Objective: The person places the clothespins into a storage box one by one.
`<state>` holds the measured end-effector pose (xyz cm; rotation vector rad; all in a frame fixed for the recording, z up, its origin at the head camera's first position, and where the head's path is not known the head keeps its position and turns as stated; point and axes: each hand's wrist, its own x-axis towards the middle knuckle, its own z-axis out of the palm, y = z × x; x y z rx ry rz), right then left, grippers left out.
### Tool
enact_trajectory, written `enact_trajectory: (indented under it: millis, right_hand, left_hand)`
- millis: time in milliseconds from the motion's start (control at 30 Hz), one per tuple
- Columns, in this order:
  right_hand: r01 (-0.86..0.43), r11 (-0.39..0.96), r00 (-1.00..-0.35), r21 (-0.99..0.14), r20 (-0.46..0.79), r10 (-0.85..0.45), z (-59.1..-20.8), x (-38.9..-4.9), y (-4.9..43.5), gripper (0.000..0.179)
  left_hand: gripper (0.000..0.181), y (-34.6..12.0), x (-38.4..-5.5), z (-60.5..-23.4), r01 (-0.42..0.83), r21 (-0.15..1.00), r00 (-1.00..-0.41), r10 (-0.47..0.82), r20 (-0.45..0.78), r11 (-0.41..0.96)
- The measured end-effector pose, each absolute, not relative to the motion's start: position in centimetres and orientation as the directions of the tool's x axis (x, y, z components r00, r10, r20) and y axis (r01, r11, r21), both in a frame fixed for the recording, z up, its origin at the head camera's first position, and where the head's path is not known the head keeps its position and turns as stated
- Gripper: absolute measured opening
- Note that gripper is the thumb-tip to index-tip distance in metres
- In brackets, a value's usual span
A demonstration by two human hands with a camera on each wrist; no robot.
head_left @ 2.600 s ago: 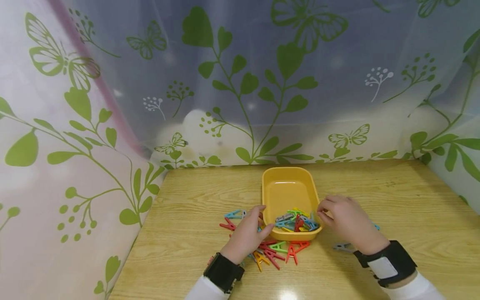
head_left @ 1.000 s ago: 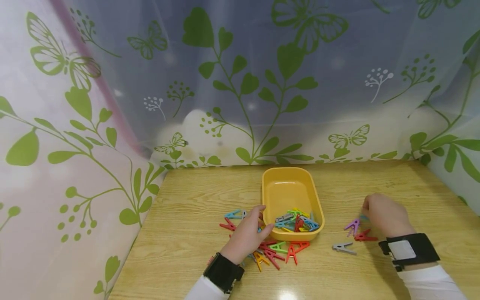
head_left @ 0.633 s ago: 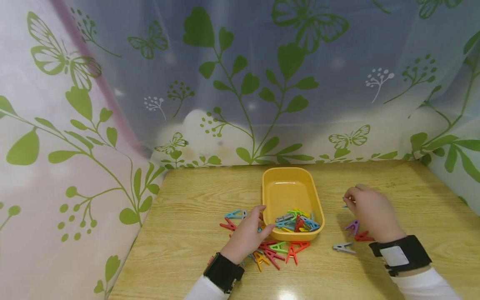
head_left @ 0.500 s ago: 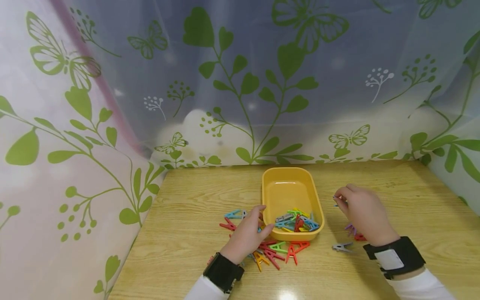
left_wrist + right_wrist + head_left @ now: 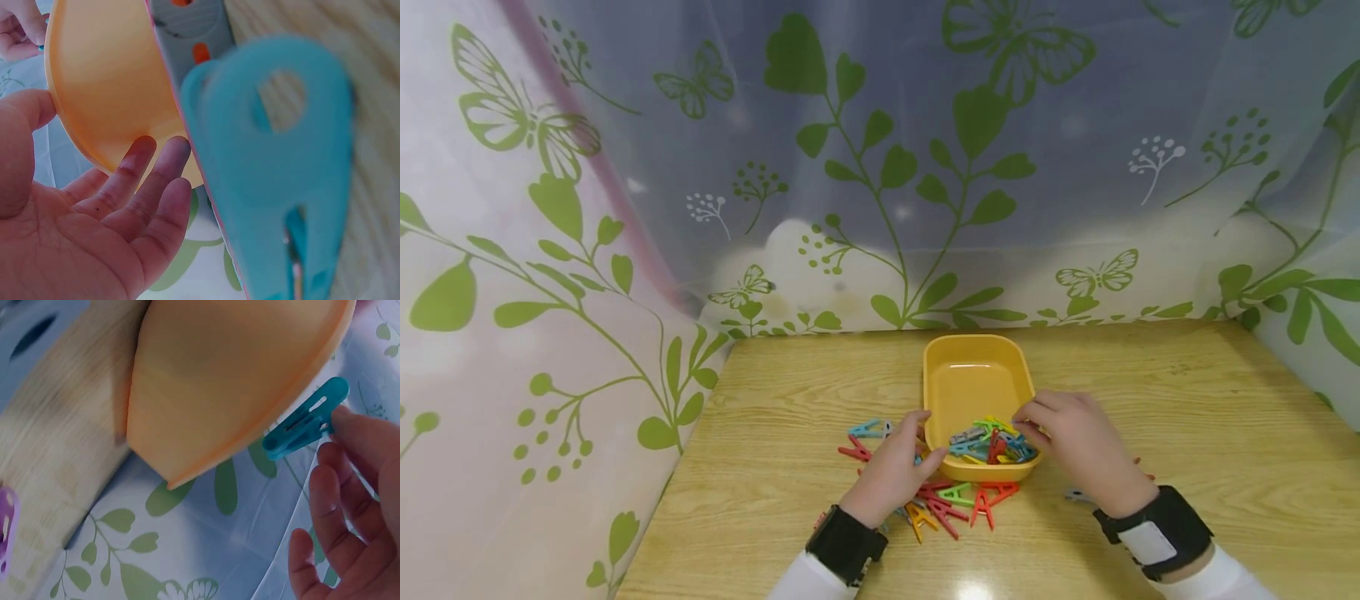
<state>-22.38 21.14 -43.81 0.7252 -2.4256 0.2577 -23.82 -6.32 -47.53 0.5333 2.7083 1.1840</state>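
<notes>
A yellow plastic tub (image 5: 973, 387) stands on the table, with several coloured clothespins (image 5: 996, 443) at its near end. My left hand (image 5: 891, 471) rests against its left side, fingers spread and relaxed, with the thumb at the rim. Between thumb and fingertip, my right hand (image 5: 1078, 446) pinches a teal-blue clothespin (image 5: 306, 422) by one end at the tub's right rim. More clothespins (image 5: 943, 504) lie in a loose pile left of and in front of the tub, partly hidden by my left hand. In the left wrist view a blue clothespin (image 5: 281, 162) looms close.
A grey clothespin (image 5: 1077, 496) lies on the wooden table (image 5: 805, 375) right of the tub, partly behind my right wrist. A purple clothespin (image 5: 7, 528) shows in the right wrist view. A patterned curtain (image 5: 880, 183) borders the table at the back and sides.
My right hand went from the tub to the clothespins on the right, picked up a blue one and brought it back left to the tub's rim. The left hand has stayed put.
</notes>
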Motion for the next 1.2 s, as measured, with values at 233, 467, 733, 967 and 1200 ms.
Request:
enact_trajectory:
  millis: [233, 467, 733, 967, 1200]
  right_hand:
    - [-0.585, 0.811, -0.674, -0.018, 0.566, -0.474, -44.4, -22.1, 20.5, 0.019]
    - [-0.587, 0.809, -0.685, -0.021, 0.546, -0.482, -45.2, -22.4, 20.4, 0.017]
    - [-0.564, 0.825, -0.721, -0.034, 0.507, -0.472, -45.5, -22.5, 20.3, 0.016]
    - [-0.532, 0.846, -0.759, -0.033, 0.461, -0.459, -45.4, -22.3, 20.3, 0.017]
    - [-0.523, 0.851, -0.779, -0.057, 0.437, -0.45, -45.6, -22.3, 20.5, 0.013]
  left_hand:
    - [0.063, -6.4, -23.8, -47.6, 0.274, 0.73, -0.926, 0.378, 0.024, 0.626]
    - [0.063, -6.3, -23.9, -47.6, 0.276, 0.725, -0.926, 0.378, 0.024, 0.63]
    - [0.063, -6.4, -23.8, -47.6, 0.271, 0.726, -0.927, 0.375, 0.02, 0.631]
    - [0.062, -6.3, -23.8, -47.5, 0.268, 0.724, -0.928, 0.371, 0.018, 0.636]
    - [0.062, -6.2, -23.9, -47.7, 0.264, 0.73, -0.928, 0.372, 0.014, 0.631]
